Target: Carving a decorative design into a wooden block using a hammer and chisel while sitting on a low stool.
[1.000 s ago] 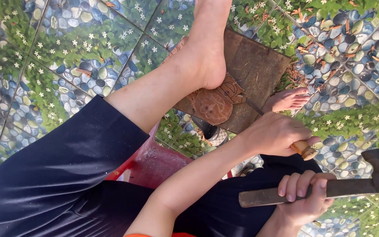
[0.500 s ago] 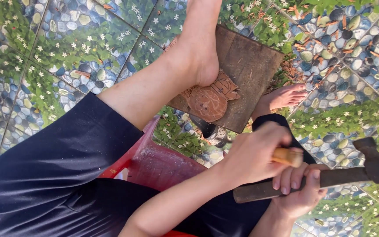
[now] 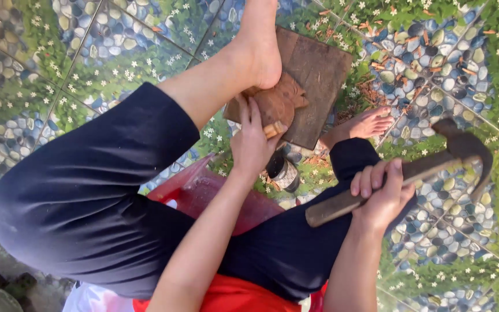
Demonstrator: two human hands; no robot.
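— Pinching a chisel (image 3: pixel 273 129) by its wooden handle in the left hand (image 3: pixel 250 145), fingers closed around it, tip set on the carved wood piece (image 3: pixel 276 104).
— And the right hand (image 3: pixel 383 197)?
— Wrapped tight around the hammer (image 3: pixel 428 167), head out to the side, well apart from the chisel.
— Place of the carving?
— On a dark board (image 3: pixel 319 72) on the tiled floor (image 3: pixel 88 52), pinned under the heel of one foot (image 3: pixel 261 55).
— Step in hand, by the look?
— Probably placing the chisel for a cut; no contact yet with the hammer.
— Needed for the next move?
— Likely a straight blow on the chisel's end, well clear of the fingers and the foot just beside.
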